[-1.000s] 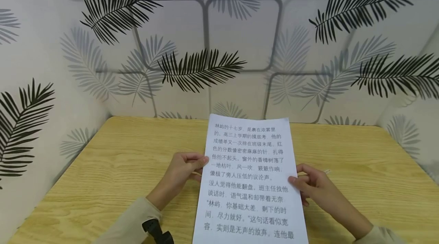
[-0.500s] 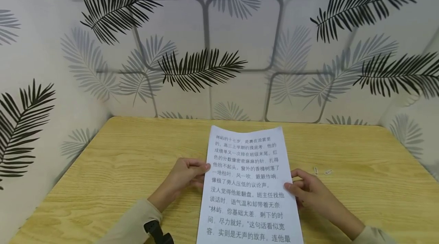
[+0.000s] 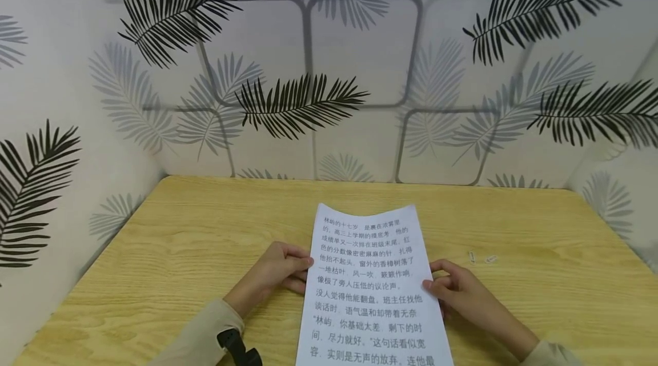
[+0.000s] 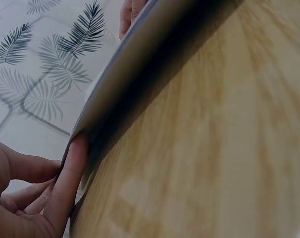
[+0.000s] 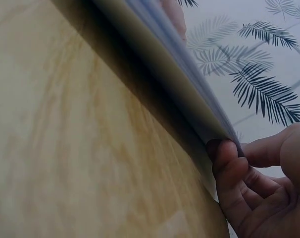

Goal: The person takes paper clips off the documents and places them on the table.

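Note:
A stack of white printed paper sheets point(image 3: 367, 292) stands out from the person's front, its top edge bowed down in the middle and its lower end cut off by the head view. My left hand point(image 3: 280, 269) pinches the stack's left edge, thumb on the printed face and fingers behind it. At the right edge, my right hand point(image 3: 460, 294) pinches it the same way. Several layers show along the stack's edge point(image 5: 194, 79) in the right wrist view. Seen from the left wrist, the underside point(image 4: 125, 74) is raised over the wood, with a dark shadow below.
Two small paper clips, one upright clip point(image 3: 472, 257) and one slanted clip point(image 3: 490, 259), lie right of the stack on the wood-grain table point(image 3: 205, 212). Behind the table rises a leaf-patterned wall point(image 3: 360, 143). A black strap point(image 3: 237, 348) circles the left sleeve.
Both hands have lowered the paper stack toward the person. Its top edge has dropped and bowed more, and the paper clips at the right have come into full view.

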A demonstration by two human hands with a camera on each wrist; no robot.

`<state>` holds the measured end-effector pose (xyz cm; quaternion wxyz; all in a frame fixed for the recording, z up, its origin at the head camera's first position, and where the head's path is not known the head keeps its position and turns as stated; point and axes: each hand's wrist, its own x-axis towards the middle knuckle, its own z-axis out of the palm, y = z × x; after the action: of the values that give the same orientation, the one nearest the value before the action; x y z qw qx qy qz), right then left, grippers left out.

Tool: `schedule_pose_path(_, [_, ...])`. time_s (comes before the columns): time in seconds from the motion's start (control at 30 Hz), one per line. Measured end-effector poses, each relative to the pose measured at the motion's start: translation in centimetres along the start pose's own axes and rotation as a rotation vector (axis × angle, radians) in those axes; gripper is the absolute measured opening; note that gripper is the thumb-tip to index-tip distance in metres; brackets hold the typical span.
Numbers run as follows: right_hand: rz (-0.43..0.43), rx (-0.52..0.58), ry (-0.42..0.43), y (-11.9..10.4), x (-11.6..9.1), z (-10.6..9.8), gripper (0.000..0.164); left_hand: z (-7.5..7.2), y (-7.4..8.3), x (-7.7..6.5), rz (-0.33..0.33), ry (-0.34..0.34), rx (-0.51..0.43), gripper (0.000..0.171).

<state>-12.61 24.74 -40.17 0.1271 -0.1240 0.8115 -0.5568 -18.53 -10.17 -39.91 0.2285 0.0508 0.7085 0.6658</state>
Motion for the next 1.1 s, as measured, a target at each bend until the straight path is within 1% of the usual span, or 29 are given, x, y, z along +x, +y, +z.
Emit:
schedule_pose_path(0.1, [0.021,-0.003,-0.003,0.25,0.08,0.13,0.036,-0.12,-0.08,0.02,-0.008,-0.003,0.000,0.024])
schedule_pose_path(0.3, [0.069,0.025,-0.014,0.65,0.04,0.45,0.039,-0.47,-0.49,-0.11,-0.003,-0.044,0.034,0.030])
schedule_pose_path(0.5, [0.099,0.044,-0.007,0.53,0.12,0.79,0.042,-0.60,-0.68,-0.18,0.010,-0.015,0.063,0.031])
schedule_pose_path(0.8, [0.098,0.025,0.019,0.36,-0.02,0.45,0.048,-0.19,-0.17,0.00,-0.019,-0.007,0.077,0.031])
schedule_pose_path(0.93, [0.102,0.030,0.012,0.28,-0.20,0.22,0.049,-0.10,-0.04,0.14,-0.036,-0.010,0.084,0.030])
schedule_pose_path(1.0, [0.103,0.048,0.005,0.24,-0.28,0.17,0.050,-0.18,0.01,0.19,-0.036,-0.010,0.105,0.030])
schedule_pose_path(1.1, [0.098,0.063,0.005,0.10,-0.33,0.10,0.050,-0.31,0.30,0.18,-0.029,0.007,0.146,0.030])
